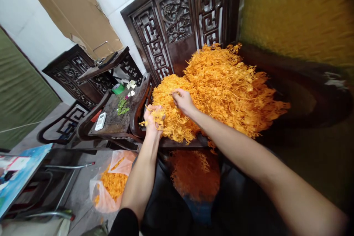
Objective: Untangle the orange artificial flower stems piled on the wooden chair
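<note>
A big heap of orange plastic flower pieces (221, 88), thin and branching, covers the seat of a dark carved wooden chair (177, 49). My left hand (152, 118) is at the heap's left edge, palm turned up, with a few loose yellow-orange flower pieces (158, 118) held in its curled fingers. Just right of it and a little farther away, my right hand (182, 100) is over the heap, thumb and fingertips pinched together. Whatever sits in that pinch is too small to make out.
On the floor at lower left stands a clear plastic bag (103, 195) with more orange pieces. The wooden side table (110, 118) bears a white remote (100, 121), green tape (118, 88) and small artificial flowers (123, 106). A blue-topped table (24, 173) is at far left.
</note>
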Demonstrator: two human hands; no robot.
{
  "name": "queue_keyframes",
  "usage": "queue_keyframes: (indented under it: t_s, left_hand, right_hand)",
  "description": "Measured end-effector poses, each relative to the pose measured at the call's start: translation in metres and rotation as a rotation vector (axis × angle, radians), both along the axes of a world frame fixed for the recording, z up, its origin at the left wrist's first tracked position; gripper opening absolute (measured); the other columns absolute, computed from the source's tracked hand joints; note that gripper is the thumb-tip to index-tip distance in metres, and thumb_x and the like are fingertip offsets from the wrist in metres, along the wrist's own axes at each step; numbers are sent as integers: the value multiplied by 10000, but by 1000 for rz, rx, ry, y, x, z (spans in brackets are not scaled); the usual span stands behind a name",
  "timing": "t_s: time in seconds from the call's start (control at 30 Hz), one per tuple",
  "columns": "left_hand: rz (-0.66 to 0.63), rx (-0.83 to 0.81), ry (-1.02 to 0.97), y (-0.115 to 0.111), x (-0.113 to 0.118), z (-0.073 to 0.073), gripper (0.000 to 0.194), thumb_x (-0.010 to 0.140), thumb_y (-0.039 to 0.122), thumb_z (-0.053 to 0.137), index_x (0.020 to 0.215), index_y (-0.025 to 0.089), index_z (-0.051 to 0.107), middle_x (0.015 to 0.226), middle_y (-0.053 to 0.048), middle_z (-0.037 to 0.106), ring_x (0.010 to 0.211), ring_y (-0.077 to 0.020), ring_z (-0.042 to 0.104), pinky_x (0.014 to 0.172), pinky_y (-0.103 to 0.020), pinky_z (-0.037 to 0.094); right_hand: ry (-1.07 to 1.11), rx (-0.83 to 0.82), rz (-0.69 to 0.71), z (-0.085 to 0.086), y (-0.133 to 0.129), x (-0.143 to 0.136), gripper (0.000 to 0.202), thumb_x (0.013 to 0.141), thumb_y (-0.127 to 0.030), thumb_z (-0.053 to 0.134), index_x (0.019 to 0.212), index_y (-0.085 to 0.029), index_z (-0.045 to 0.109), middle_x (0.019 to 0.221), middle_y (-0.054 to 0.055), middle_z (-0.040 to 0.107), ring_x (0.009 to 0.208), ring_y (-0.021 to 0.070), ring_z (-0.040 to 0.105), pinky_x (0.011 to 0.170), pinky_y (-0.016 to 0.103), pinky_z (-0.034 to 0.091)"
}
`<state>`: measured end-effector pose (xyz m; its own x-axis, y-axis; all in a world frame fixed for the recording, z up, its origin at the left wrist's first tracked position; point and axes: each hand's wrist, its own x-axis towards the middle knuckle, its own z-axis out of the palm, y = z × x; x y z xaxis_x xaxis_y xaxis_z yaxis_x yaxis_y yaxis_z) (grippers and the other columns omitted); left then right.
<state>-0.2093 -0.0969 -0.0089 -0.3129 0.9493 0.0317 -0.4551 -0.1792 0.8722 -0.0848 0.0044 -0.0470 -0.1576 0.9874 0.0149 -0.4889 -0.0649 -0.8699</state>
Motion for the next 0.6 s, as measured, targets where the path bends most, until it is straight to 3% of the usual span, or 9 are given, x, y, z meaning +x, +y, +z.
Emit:
queue_keyframes:
  t_s: [0.13, 0.2, 0.27, 0.37, 0.43, 0.53, 0.6]
  left_hand:
    - [6, 98, -45, -5, -7, 0, 493, 554, 186, 888, 679, 187, 411, 580, 75, 496, 453, -36, 461, 417, -142, 246]
    - [-19, 61, -77, -7, -11, 0, 433, 603, 158, 859, 695, 183, 437, 598, 58, 542, 435, -32, 445, 412, -139, 227]
    - [-38, -13, -145, -7, -14, 1, 311, 700, 154, 793, 735, 181, 486, 632, 34, 594, 416, -34, 435, 407, -148, 217]
    - [-59, -135, -242, -7, -12, 0, 164, 861, 188, 642, 744, 166, 529, 658, -6, 632, 368, -27, 363, 390, -173, 192]
    - [-91, -178, -265, -7, -8, -2, 211, 919, 186, 545, 711, 149, 538, 646, -32, 633, 347, -16, 293, 385, -181, 186]
    - [-123, -197, -274, -6, 3, -7, 233, 923, 156, 491, 698, 138, 545, 635, -54, 629, 346, -16, 252, 384, -182, 180]
    - [-128, -206, -277, -7, 10, -10, 208, 907, 144, 493, 703, 143, 534, 638, -58, 627, 354, -25, 268, 383, -181, 172]
  right_hand:
    - [19, -51, -72, -2, 14, 16, 178, 1035, -287, 509, 879, -202, 524, 637, -59, 488, 458, 60, 398, 372, 157, 217]
    - [24, -35, -3, 2, 13, 20, 92, 987, -253, 593, 932, -180, 583, 738, -19, 576, 508, 63, 475, 377, 159, 244]
    - [59, -9, 86, 8, 6, 19, 130, 953, -273, 655, 1038, -177, 638, 772, -10, 577, 532, 68, 488, 378, 159, 243]
    - [170, 30, 179, 17, -7, 13, 367, 961, -472, 652, 1223, -215, 643, 721, -36, 472, 508, 66, 396, 368, 161, 187]
    - [199, 71, 186, 22, -12, 8, 566, 956, -648, 577, 1350, -243, 600, 721, -36, 447, 501, 69, 346, 365, 170, 167]
    - [58, 164, 76, 26, -15, 3, 777, 908, -811, 474, 1499, -306, 485, 836, 4, 564, 570, 97, 457, 424, 192, 332]
    - [-118, 263, -76, 25, -15, 1, 830, 874, -837, 497, 1525, -326, 449, 1063, 65, 661, 813, 178, 629, 632, 298, 539]
